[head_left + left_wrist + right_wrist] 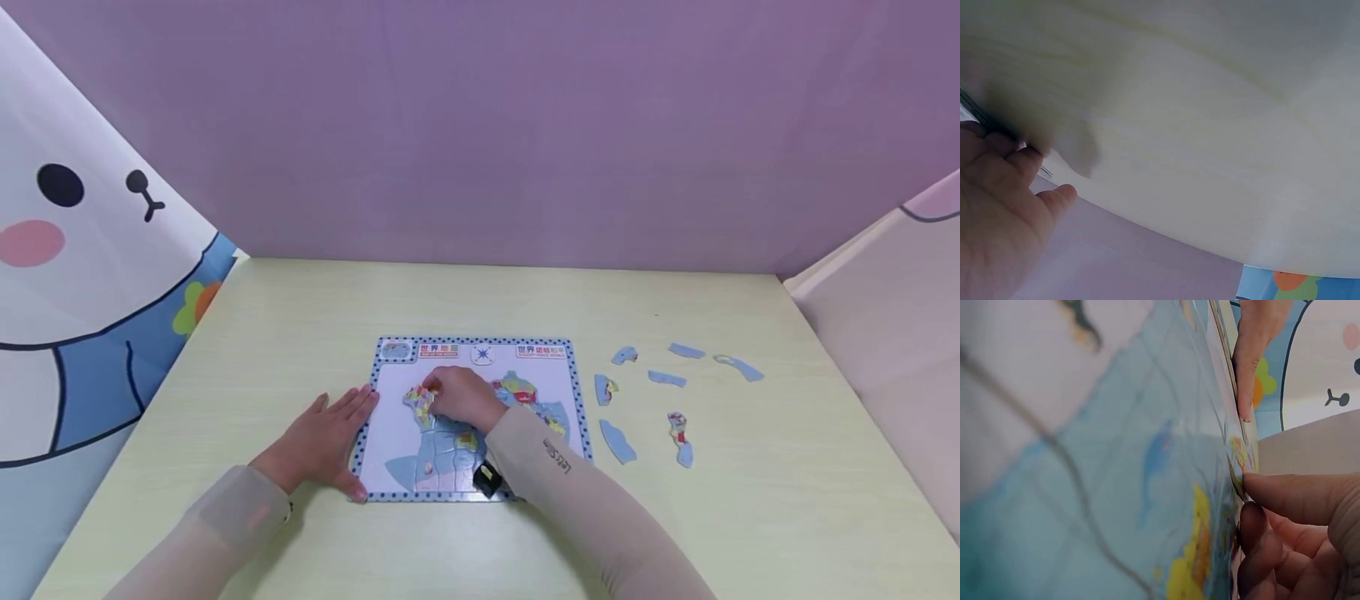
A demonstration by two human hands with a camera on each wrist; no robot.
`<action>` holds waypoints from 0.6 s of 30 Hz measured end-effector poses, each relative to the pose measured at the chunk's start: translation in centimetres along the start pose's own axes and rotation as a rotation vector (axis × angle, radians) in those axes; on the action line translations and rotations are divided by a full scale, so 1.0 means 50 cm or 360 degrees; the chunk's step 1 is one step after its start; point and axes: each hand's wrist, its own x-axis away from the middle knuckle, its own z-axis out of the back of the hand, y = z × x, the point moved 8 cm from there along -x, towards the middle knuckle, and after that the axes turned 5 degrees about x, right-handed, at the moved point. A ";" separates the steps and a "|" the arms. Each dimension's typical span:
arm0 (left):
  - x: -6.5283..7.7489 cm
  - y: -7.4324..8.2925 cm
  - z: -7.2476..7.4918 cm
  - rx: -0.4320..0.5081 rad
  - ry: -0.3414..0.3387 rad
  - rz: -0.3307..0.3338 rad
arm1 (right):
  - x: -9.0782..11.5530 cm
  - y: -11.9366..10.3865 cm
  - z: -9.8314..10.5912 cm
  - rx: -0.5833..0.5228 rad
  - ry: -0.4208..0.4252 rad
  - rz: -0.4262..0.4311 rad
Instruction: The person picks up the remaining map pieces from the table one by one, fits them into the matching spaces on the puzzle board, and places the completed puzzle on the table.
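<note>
"Purple cloth filled the back of the scene, a white cartoon figure looked in from the left, and a pale desk spread out in front!"

"And near the middle of that desk lay the map board, flat, white inside a dotted blue border, with red lettering and a compass star towards its far edge."

"How did the hands stand?"

"Left hand first: fingers straight, thumb spread wide, resting at the board's left edge, with the thumb down by the near corner."

"And the right hand, that was where the action was! Thumb and fingers closed narrowly in a pinch on a colourful puzzle piece, right over the left half of the board."

"Fully seated or not?"

"Impossible to tell; the fingers covered part of it. Just nearer the person sat fitted blue pieces, one with a yellow patch, and more map showed on the right, partly behind the sleeve."

"Plenty lay outside too!"

"Seven loose pieces, all on the desk to the board's right: a curved blue one close to the border, a long red-and-blue one farther out, the others scattered beyond them towards the back."
</note>
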 end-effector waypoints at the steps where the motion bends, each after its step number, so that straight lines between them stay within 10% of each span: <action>1: 0.000 0.001 0.000 -0.0002 -0.0004 0.0002 | 0.000 0.001 -0.001 0.0007 -0.0004 -0.0006; 18: 0.002 0.003 0.001 0.0018 -0.0024 0.0035 | -0.003 0.000 -0.001 -0.0002 0.0005 -0.0025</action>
